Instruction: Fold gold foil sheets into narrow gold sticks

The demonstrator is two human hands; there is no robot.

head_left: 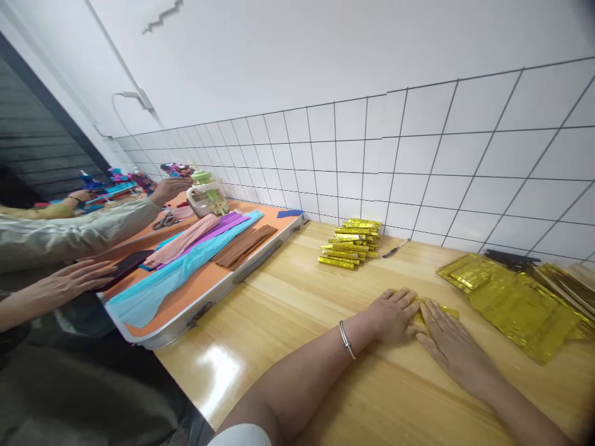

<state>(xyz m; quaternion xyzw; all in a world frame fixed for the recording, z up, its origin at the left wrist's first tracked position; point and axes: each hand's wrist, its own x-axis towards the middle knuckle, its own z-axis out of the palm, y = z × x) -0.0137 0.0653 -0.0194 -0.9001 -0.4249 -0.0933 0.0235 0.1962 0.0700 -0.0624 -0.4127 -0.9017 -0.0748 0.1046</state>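
- The gold strip (450,312) lies on the table (288,297), largely covered by the 2 hands; its right end shows past the right fingers, and a small patch shows between the hands.
- The left grip is not closed on anything: the left hand (394,314) lies palm down, fingers stretched out and resting on the strip.
- The right hand (450,344) has no grasp either; its fingers lie straight and close together across the strip, beside the left fingers.
- This looks like pressing or smoothing. Use the flats of the fingers rather than the nails, as such thin, shiny material would probably mark or tear.
- With the hands meeting over the strip, outward strokes towards its 2 ends should push out ripples better than strokes towards each other.
- Load both hands evenly, so that the strip does not skew; any fold beneath the fingers is hidden, so lift and check the edges.
- The pile of gold strips (349,244) near the wall offers a guide to shape: narrow, flat, straight-sided.
- Mind the right forearm, since the gold sheets (515,313) lie to its right and could slide if brushed.
- Hold the wrist clear, so that the bracelet (343,335) does not catch the foil.
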